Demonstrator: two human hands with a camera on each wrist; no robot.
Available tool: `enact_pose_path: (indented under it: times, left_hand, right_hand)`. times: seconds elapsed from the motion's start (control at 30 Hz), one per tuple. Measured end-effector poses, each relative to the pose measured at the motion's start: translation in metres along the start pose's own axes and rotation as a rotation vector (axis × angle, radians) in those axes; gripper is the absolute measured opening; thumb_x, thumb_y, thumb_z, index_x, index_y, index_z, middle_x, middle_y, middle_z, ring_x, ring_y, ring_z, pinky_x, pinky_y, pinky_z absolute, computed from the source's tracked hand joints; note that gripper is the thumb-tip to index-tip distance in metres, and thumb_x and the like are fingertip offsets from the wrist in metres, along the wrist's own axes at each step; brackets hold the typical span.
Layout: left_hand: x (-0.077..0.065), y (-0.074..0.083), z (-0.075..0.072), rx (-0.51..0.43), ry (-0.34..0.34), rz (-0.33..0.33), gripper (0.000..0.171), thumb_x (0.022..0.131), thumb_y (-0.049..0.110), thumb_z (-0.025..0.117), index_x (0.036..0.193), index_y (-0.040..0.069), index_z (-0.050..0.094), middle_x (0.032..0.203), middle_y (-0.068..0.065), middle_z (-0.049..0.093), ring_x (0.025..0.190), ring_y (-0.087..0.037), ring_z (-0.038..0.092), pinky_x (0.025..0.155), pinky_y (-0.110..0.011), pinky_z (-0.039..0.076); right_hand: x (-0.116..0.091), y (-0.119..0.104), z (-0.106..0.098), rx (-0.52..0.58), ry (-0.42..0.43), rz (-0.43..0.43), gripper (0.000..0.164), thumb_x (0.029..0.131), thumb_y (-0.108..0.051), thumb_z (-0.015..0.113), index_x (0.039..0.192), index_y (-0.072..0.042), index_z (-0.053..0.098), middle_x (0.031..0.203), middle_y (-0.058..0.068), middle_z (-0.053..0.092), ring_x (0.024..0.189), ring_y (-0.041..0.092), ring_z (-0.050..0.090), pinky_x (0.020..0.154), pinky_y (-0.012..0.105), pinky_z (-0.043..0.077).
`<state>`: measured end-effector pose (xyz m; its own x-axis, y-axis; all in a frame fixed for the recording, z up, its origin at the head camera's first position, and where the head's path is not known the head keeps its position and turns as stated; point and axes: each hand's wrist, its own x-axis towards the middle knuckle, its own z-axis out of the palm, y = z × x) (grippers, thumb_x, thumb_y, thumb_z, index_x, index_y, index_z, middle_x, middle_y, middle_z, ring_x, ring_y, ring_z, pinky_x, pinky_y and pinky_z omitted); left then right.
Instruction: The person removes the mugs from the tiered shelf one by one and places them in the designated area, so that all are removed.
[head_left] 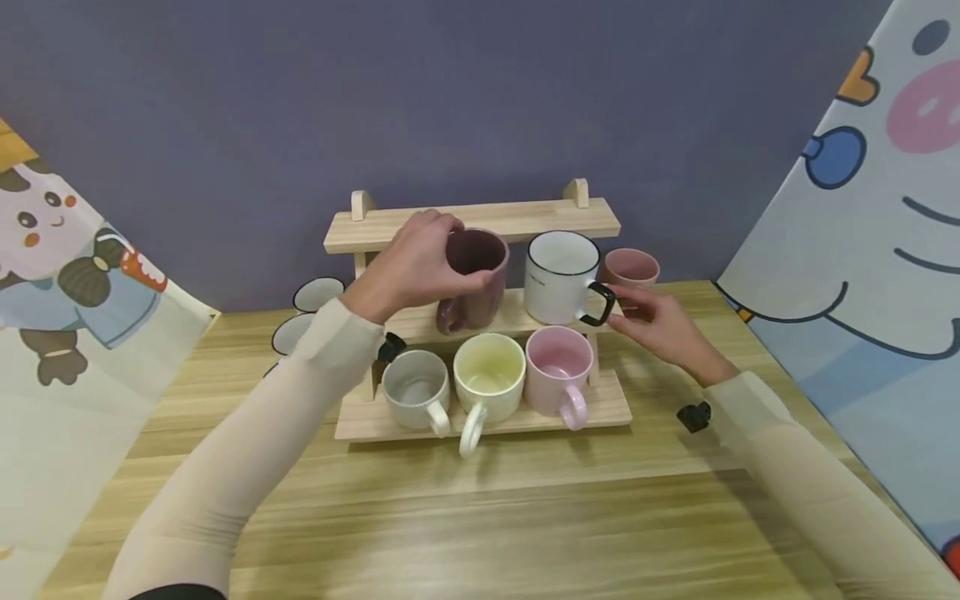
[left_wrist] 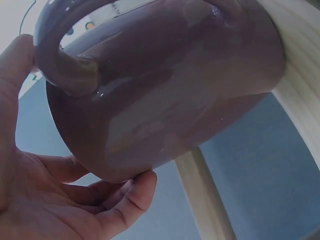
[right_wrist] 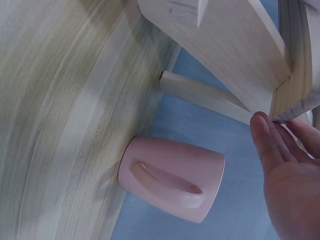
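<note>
My left hand [head_left: 420, 262] grips a dark purple mug [head_left: 491, 292] at its rim, thumb on the near side and fingers at the far side. In the left wrist view the purple mug [left_wrist: 165, 95] shows its handle, and its base is against or close to a wooden plank. Beside it on the middle shelf stands a white enamel mug [head_left: 551, 287] with a black rim and black handle. My right hand [head_left: 660, 325] is at that shelf's right end, close to the black handle. In the right wrist view its fingertips [right_wrist: 260, 122] touch or nearly touch the shelf end.
The tiered wooden rack [head_left: 487, 223] has a grey mug [head_left: 412, 404], a cream mug [head_left: 491, 392] and a light pink mug [head_left: 551, 392] on its lowest board. A dusty pink mug [right_wrist: 175, 175] stands on the table right of the rack. White dark-rimmed mugs [head_left: 318, 293] are at left.
</note>
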<state>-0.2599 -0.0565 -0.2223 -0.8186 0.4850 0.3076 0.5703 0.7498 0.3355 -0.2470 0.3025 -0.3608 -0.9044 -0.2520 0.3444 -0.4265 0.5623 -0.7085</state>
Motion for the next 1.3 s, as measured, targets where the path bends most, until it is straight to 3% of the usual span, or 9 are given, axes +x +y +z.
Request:
enact_pose_path:
  times: [0.37,0.53,0.73,0.9,1.1,1.3]
  left_hand:
    - [-0.031,-0.023,-0.036,0.004,0.073,-0.058,0.079,0.07,0.052,0.073,0.123,-0.003,0.056,0.115,-0.014,0.054,0.102,-0.027,0.048,0.083,-0.041,0.044]
    - [-0.05,-0.032,-0.054,0.028,0.11,-0.062,0.071,0.071,0.051,0.073,0.118,-0.002,0.06,0.106,-0.011,0.055,0.097,-0.028,0.048,0.079,-0.042,0.042]
    - [-0.081,-0.044,-0.072,0.046,0.166,-0.071,0.061,0.072,0.045,0.075,0.11,0.0,0.063,0.106,-0.011,0.057,0.093,-0.028,0.05,0.074,-0.042,0.042]
    - [-0.109,-0.056,-0.079,0.086,0.189,-0.097,0.06,0.07,0.042,0.077,0.11,0.0,0.064,0.105,-0.013,0.058,0.092,-0.028,0.052,0.071,-0.043,0.043]
    - [-0.14,-0.069,-0.083,0.149,0.153,-0.18,0.064,0.07,0.045,0.078,0.11,-0.003,0.063,0.105,-0.017,0.057,0.088,-0.032,0.054,0.066,-0.046,0.046]
    - [-0.168,-0.087,-0.076,0.201,0.13,-0.171,0.064,0.067,0.042,0.081,0.105,-0.006,0.063,0.101,-0.02,0.058,0.083,-0.033,0.056,0.062,-0.045,0.047]
  right_hand:
    - [-0.001,-0.003,0.001,-0.024,-0.003,0.01,0.049,0.088,-0.017,0.069,0.132,-0.002,0.054,0.122,0.018,0.059,0.101,0.032,0.061,0.084,0.024,0.048]
    - [-0.001,-0.003,0.001,-0.022,0.008,0.022,0.047,0.088,-0.016,0.07,0.131,-0.004,0.056,0.122,0.016,0.059,0.101,0.029,0.061,0.082,0.016,0.046]
    - [-0.001,-0.004,0.0,-0.036,0.016,0.007,0.047,0.087,-0.014,0.07,0.13,-0.003,0.056,0.122,0.016,0.059,0.1,0.028,0.061,0.082,0.018,0.047]
    - [-0.001,-0.003,-0.001,-0.037,0.02,-0.004,0.047,0.087,-0.013,0.07,0.13,-0.003,0.056,0.122,0.015,0.059,0.098,0.025,0.062,0.081,0.016,0.047]
    - [-0.001,-0.001,-0.001,-0.038,0.018,0.017,0.047,0.087,-0.014,0.07,0.131,-0.003,0.056,0.123,0.014,0.059,0.098,0.017,0.061,0.08,0.015,0.046]
    - [-0.001,-0.001,-0.001,-0.045,0.011,0.006,0.048,0.087,-0.014,0.07,0.131,-0.001,0.055,0.122,0.017,0.059,0.099,0.026,0.06,0.082,0.022,0.049]
